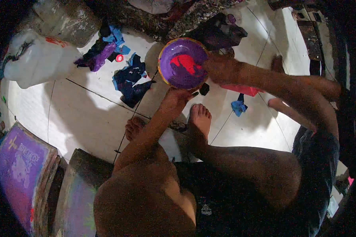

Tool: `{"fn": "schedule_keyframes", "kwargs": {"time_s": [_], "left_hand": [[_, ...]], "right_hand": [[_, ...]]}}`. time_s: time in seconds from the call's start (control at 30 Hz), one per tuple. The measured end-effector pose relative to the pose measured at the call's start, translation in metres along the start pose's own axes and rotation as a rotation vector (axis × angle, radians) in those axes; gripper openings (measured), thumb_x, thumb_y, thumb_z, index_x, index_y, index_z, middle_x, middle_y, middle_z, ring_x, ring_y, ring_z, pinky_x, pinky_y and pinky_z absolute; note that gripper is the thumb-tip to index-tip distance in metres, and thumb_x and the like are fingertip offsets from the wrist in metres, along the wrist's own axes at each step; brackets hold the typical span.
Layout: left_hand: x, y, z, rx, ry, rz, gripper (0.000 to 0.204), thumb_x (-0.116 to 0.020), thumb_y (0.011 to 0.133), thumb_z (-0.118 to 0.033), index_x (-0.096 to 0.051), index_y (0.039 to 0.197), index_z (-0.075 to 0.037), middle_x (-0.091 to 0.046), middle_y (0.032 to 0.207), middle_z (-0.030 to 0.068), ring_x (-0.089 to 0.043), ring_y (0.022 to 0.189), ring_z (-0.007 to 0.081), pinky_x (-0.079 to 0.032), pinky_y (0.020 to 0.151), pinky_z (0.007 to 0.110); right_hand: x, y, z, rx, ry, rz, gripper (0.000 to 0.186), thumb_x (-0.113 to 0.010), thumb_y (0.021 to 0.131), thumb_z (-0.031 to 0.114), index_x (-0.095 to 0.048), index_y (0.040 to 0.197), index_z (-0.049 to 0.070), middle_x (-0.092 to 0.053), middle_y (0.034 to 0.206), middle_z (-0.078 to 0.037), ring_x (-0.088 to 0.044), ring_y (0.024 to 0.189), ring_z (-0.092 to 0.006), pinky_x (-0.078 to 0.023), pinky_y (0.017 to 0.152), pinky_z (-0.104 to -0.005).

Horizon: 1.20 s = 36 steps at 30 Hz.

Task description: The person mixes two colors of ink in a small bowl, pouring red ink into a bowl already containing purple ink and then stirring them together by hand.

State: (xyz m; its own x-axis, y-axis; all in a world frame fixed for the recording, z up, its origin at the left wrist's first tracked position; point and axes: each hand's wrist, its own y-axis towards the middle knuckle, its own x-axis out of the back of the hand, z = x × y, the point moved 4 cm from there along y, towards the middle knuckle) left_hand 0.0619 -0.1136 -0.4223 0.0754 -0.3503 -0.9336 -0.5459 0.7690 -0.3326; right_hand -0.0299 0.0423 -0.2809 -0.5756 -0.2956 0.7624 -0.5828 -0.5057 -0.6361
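Observation:
A round bowl [165,75] with a yellowish rim is held over the tiled floor. Inside it is purple paint, with a bright red patch of paint [186,64] in the middle. My left hand [175,99] grips the near rim from below, its thumb side dark at the tip. At the bowl's right side is my right hand [221,68], dark and blurred. Its fingers are hidden, so whether they hold a tool or the rim does not show. A small black object [204,89] appears just below the bowl, beside my left hand.
Stained blue and black rags [132,81] lie left of the bowl, near a small red round cap [119,58]. A white plastic jug [37,63] stands far left. Purple-stained panels [23,158] lean at lower left. A blue scrap [239,106] and red object [245,90] lie right.

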Motion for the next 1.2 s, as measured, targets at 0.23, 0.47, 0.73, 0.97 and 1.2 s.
{"fn": "schedule_keyframes", "kwargs": {"time_s": [0.23, 0.47, 0.73, 0.97, 1.2], "left_hand": [[0.029, 0.000, 0.004, -0.021, -0.057, -0.047, 0.040, -0.058, 0.082, 0.002, -0.063, 0.121, 0.004, -0.065, 0.130, 0.0140, -0.060, 0.125, 0.0303, -0.047, 0.106, 0.043], [-0.032, -0.021, -0.026, -0.107, 0.399, -0.057, 0.033, -0.061, 0.082, 0.000, -0.065, 0.114, 0.002, -0.069, 0.119, 0.0134, -0.062, 0.121, 0.0307, -0.049, 0.103, 0.043], [-0.022, -0.011, -0.012, -0.106, -0.071, -0.023, 0.032, -0.061, 0.082, 0.002, -0.064, 0.114, 0.000, -0.068, 0.118, 0.0129, -0.065, 0.112, 0.0297, -0.051, 0.101, 0.042], [-0.006, -0.010, -0.010, -0.100, -0.007, -0.063, 0.042, -0.059, 0.078, 0.004, -0.061, 0.120, 0.001, -0.067, 0.124, 0.0150, -0.063, 0.118, 0.0311, -0.050, 0.103, 0.042], [-0.033, -0.012, -0.019, -0.096, 0.080, -0.063, 0.046, -0.058, 0.076, 0.006, -0.060, 0.122, 0.002, -0.066, 0.127, 0.0152, -0.061, 0.123, 0.0318, -0.048, 0.104, 0.042]], "right_hand": [[0.068, 0.013, 0.024, -0.033, 0.057, -0.094, 0.029, -0.064, 0.084, 0.015, -0.068, 0.110, 0.002, -0.070, 0.099, -0.025, -0.070, 0.097, -0.0389, -0.058, 0.087, -0.0480], [0.048, 0.017, 0.022, 0.069, 0.112, -0.132, 0.025, -0.063, 0.084, 0.015, -0.068, 0.104, 0.001, -0.070, 0.090, -0.023, -0.072, 0.092, -0.0375, -0.060, 0.080, -0.0485], [0.085, -0.008, 0.039, 0.154, -0.168, -0.404, 0.018, -0.066, 0.081, 0.015, -0.070, 0.094, 0.003, -0.071, 0.085, -0.021, -0.073, 0.080, -0.0371, -0.061, 0.071, -0.0441], [0.037, 0.028, 0.008, -0.031, -0.040, -0.120, 0.018, -0.070, 0.076, 0.013, -0.070, 0.088, -0.001, -0.071, 0.083, -0.022, -0.073, 0.082, -0.0391, -0.061, 0.072, -0.0454], [0.033, 0.037, -0.014, -0.063, 0.021, -0.078, 0.019, -0.069, 0.074, 0.010, -0.067, 0.085, -0.005, -0.071, 0.082, -0.023, -0.073, 0.081, -0.0378, -0.060, 0.072, -0.0456]]}}
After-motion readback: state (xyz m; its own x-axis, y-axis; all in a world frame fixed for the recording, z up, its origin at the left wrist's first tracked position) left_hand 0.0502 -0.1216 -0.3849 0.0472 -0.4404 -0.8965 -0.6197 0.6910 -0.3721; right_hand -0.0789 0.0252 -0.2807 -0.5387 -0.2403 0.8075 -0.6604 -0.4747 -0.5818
